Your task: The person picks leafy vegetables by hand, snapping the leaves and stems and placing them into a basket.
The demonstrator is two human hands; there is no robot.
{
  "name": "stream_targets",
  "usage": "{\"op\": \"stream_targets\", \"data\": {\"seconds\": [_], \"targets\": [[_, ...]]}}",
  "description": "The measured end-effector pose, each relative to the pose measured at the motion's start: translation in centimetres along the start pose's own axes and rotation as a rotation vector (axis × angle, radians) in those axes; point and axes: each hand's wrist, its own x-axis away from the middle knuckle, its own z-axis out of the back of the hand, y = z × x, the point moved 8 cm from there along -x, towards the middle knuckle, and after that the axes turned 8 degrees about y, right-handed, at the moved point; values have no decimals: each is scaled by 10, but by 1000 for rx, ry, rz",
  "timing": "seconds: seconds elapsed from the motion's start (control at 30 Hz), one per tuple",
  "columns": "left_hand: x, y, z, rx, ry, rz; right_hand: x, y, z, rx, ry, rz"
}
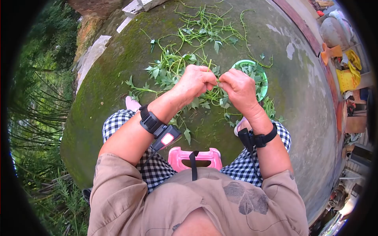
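My left hand is closed in a pinch on a thin green stem, whose short end sticks up past the fingers. Close beside it, my right hand also pinches the stem, fingertips nearly meeting those of the left. Below and behind both hands lies a heap of leafy green vines, partly hidden by my left hand. A light green round basket with leaves in it stands just behind my right hand, which covers part of it.
More long stems lie spread farther out on the mossy concrete ground. Between my knees is a pink plastic stool. A yellow bag and assorted household items line the right side. Plants grow beyond the left edge.
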Motion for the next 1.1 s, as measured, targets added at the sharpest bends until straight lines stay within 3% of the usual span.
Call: {"op": "stream_targets", "data": {"seconds": [0.1,0.3,0.4,0.87,1.1], "targets": [[-1,-3,1,51,30,-11,2,2,-4,-52,10,-23],[1,-5,1,173,57,54,16,38,-26,-659,-110,-546],[0,-9,2,179,52,46,17,41,-27,-874,-80,-698],[-10,-50,42,181,154,120,36,135,22,-576,378,-772],[-11,-86,73,180,252,157,49,162,41,-483,447,-825]]}}
